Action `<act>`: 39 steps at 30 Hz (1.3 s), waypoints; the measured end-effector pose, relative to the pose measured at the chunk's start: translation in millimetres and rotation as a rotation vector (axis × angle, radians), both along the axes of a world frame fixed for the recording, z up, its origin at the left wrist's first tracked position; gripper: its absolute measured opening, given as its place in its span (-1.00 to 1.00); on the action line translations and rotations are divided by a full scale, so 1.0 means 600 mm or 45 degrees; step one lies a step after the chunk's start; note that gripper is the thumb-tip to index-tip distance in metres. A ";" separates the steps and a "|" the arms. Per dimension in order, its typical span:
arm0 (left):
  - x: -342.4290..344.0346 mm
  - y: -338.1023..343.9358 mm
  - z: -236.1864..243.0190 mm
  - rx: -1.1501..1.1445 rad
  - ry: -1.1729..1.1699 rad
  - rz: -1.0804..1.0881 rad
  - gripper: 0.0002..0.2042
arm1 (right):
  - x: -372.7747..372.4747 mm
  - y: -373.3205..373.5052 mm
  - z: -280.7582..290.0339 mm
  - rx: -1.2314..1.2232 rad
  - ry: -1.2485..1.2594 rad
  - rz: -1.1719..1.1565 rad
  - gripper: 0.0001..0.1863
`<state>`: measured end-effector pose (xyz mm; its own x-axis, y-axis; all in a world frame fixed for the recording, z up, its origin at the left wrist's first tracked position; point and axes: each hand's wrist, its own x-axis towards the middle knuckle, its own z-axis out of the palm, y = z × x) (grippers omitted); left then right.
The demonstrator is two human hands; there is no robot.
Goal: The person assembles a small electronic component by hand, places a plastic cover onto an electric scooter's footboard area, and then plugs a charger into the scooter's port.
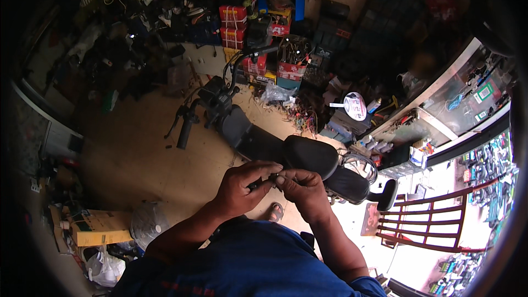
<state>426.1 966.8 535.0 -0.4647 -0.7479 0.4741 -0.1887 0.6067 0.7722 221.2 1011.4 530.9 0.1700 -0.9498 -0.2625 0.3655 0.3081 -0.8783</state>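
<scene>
My left hand [242, 188] and my right hand [304, 189] meet in front of my chest, fingertips close together. Both are closed in a pinch around something small and dark, too small to name; the fingers cover most of it. Just beyond them stands an electric scooter, with a black seat [311, 157] behind my right hand. Its handlebar [215, 98] points away to the upper left, with black grips and cables.
A red-brown slatted wooden chair [423, 223] stands to the right, beside a glass display case [467, 102]. Stacked red boxes [233, 27] and tangled wires [302, 118] lie beyond the scooter. A cardboard box [102, 228] and a white plastic bag [105, 268] sit at lower left.
</scene>
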 end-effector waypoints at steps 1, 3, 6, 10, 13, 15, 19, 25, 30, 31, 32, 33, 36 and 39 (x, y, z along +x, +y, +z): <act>-0.001 -0.001 -0.002 -0.068 -0.034 0.014 -0.51 | -0.003 0.000 -0.003 0.064 -0.111 0.036 -0.85; -0.003 -0.002 -0.003 -0.205 -0.103 0.043 -0.53 | -0.007 -0.002 -0.011 0.189 -0.336 0.111 -0.84; -0.007 0.008 0.008 0.007 -0.080 0.135 -0.53 | 0.004 0.001 0.002 0.210 -0.378 0.043 -0.85; 0.001 0.008 0.012 0.069 -0.050 0.074 -0.53 | 0.020 0.008 -0.003 -0.082 -0.007 -0.023 -0.85; 0.010 0.003 -0.001 -0.011 -0.056 0.033 -0.54 | 0.022 0.006 -0.001 -0.119 0.036 0.000 -0.86; 0.012 0.003 -0.008 -0.014 -0.049 0.037 -0.56 | 0.015 0.007 -0.001 -0.028 0.035 0.051 -0.87; 0.007 0.011 0.008 0.158 -0.039 0.096 -0.58 | 0.024 0.008 -0.004 -0.011 -0.041 -0.013 -0.87; 0.014 0.003 0.009 0.119 -0.048 0.044 -0.58 | 0.024 0.008 -0.002 -0.150 0.113 -0.001 -0.85; 0.011 0.007 0.006 0.091 -0.051 0.085 -0.57 | 0.025 0.009 -0.003 -0.109 0.014 -0.013 -0.82; 0.009 0.008 0.009 0.099 -0.040 0.084 -0.57 | 0.023 0.009 -0.009 -0.148 0.036 -0.014 -0.82; 0.008 0.009 0.013 0.106 -0.028 0.083 -0.57 | 0.021 0.009 -0.015 -0.188 0.059 -0.016 -0.82; 0.008 0.010 0.014 0.114 -0.019 0.086 -0.57 | 0.021 0.008 -0.017 -0.228 0.080 -0.013 -0.81; 0.017 0.006 0.005 0.069 -0.042 0.054 -0.53 | 0.031 0.011 -0.003 -0.236 0.087 -0.042 -0.88; 0.017 0.009 0.005 0.051 -0.127 0.084 -0.61 | 0.022 0.010 -0.004 -0.065 0.045 0.023 -0.88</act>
<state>436.4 972.0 538.0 -0.4574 -0.7956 0.3972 -0.3040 0.5597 0.7709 234.6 1017.6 528.7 0.1788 -0.9590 -0.2200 0.3290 0.2690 -0.9052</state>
